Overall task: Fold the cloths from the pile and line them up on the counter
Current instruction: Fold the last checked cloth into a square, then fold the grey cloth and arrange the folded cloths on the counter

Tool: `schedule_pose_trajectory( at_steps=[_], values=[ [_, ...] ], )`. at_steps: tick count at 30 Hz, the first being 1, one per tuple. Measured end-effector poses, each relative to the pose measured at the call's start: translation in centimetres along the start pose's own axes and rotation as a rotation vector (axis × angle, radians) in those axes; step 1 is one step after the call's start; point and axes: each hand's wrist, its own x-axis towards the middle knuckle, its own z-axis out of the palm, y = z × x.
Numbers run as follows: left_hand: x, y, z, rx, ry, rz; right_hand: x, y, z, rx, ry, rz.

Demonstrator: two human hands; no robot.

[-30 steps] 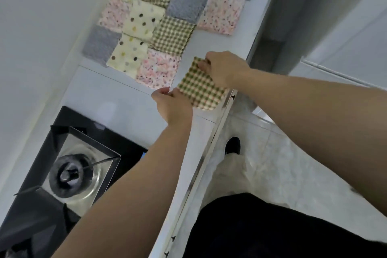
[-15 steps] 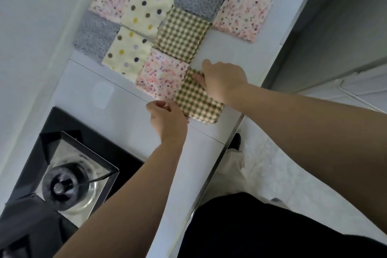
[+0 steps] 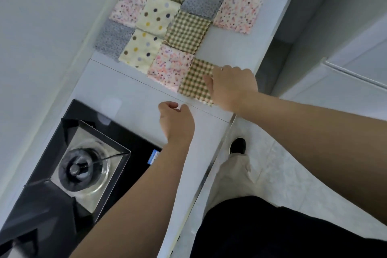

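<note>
Right hand (image 3: 230,87), fingers resting on checked cloth (image 3: 193,81); left hand (image 3: 176,120) at its 7 o'clock, loosely curled, empty. Risk: a dragging withdrawal skews the cloth.

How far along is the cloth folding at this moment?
Done: many folded cloths lie in rows on the counter. In hand: the right hand presses the nearest checked cloth beside the pink floral cloth; the left hand holds nothing. Remaining: the pile is out of view.

place: home kitchen | evidence: gas stove (image 3: 83,169) set in white counter (image 3: 129,94), tiled floor (image 3: 278,174)
</note>
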Motion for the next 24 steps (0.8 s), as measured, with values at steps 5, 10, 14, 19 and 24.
schedule_pose_trajectory(
  at_steps=[5, 10, 14, 19, 24],
  values=[
    [-7.1, -4.9, -3.9, -0.047, 0.041, 0.089, -9.3, -3.3, 0.8, 0.145, -0.009, 0.022],
    [-15.1, -13.8, -10.5, -0.087, 0.094, 0.122, -20.5, -8.8, 2.5, 0.195, -0.005, -0.069],
    [-20.3, -20.9, -16.9, -0.067, 0.139, 0.035, -28.9, -14.6, 4.8, 0.180, -0.039, -0.190],
    [-24.2, -28.4, -25.5, -0.098, 0.242, -0.091, -36.1, -24.3, 8.3, 0.150, -0.117, -0.373],
    [-26.5, -39.3, -34.5, -0.167, 0.404, -0.234, -43.4, -36.1, 13.3, 0.095, -0.195, -0.569]
  ],
)
